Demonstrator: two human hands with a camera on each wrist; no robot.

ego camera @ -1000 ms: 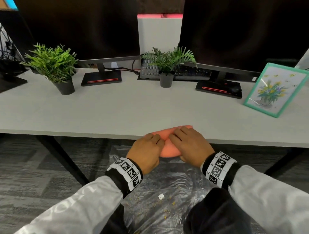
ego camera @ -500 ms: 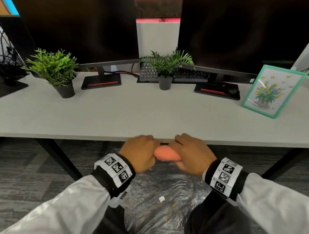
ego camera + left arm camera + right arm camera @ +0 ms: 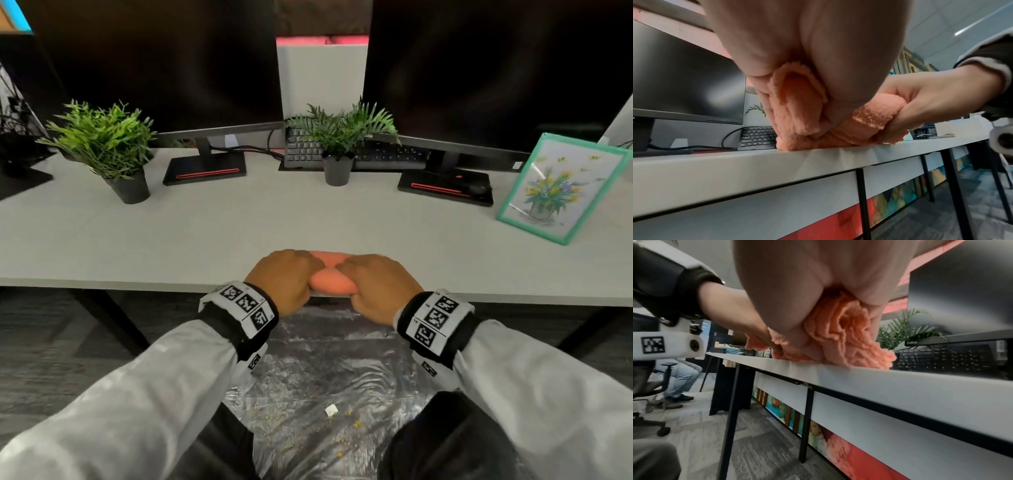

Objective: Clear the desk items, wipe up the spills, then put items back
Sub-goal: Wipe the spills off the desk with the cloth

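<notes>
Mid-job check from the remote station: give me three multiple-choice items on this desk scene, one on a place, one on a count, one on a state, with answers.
1. Where is the orange cloth?
A. at the desk's near edge
B. beside the keyboard
C. on the floor

2. How many potted plants stand on the desk?
A. one
B. two
C. four

3. How is the cloth held?
A. lying flat, untouched
B. one hand only
C. bunched in both hands

Answers:
1 A: it sits on the front edge in both wrist views.
2 B: left plant and middle plant.
3 C: left hand and right hand both have fingers curled round its folds.
</notes>
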